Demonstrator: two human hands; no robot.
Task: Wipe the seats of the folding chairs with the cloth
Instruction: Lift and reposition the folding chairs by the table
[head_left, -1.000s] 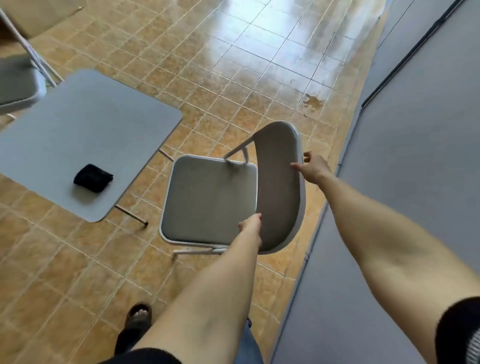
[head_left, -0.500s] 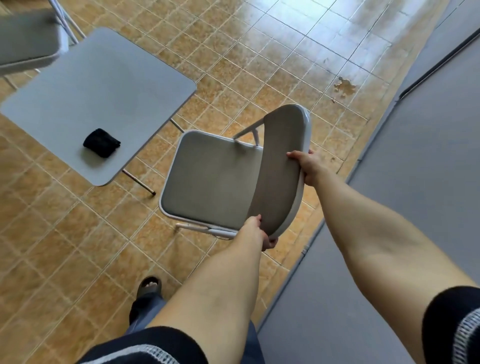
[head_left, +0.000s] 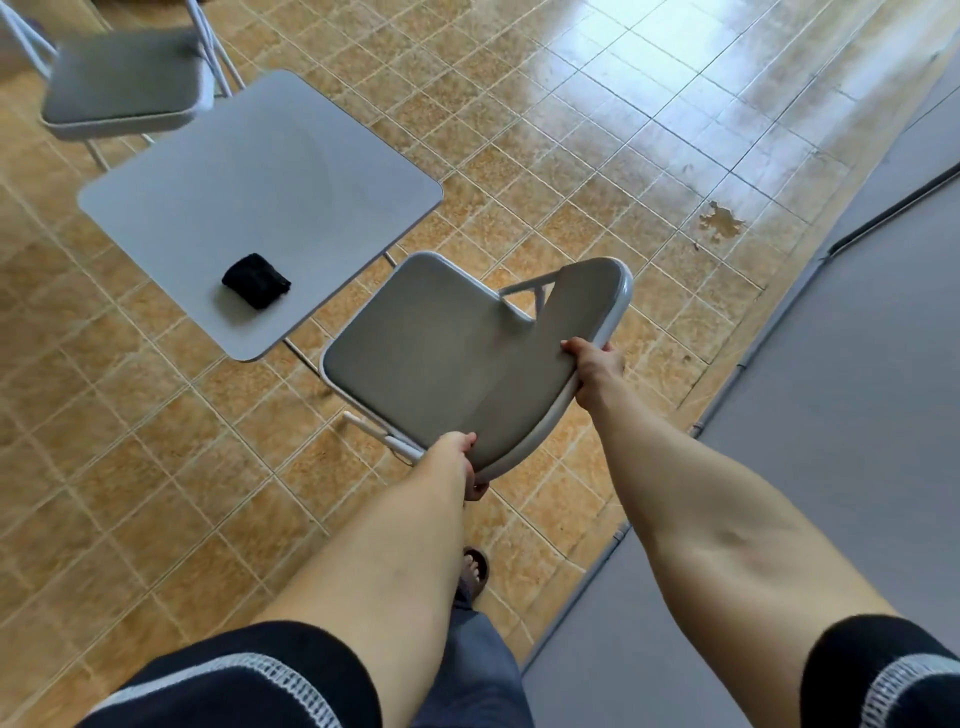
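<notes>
A grey folding chair (head_left: 415, 353) with a white metal frame is unfolded in front of me, seat up. Both hands grip its backrest (head_left: 540, 374): my left hand (head_left: 462, 462) holds the near end, my right hand (head_left: 595, 364) holds the upper edge. A black cloth (head_left: 255, 280), folded into a small wad, lies on the near part of a light grey table (head_left: 270, 171) to the left. A second grey folding chair (head_left: 124, 78) stands beyond the table at the top left.
The floor is tan tile, glossy toward the top right, with a worn patch (head_left: 719, 221). A grey wall or partition (head_left: 831, 415) runs along the right side, close to the chair. My sandalled foot (head_left: 474, 569) shows below the chair.
The chair in my hands has moved left, away from the wall and closer to the table. The view has shifted, bringing the second chair further into sight.
</notes>
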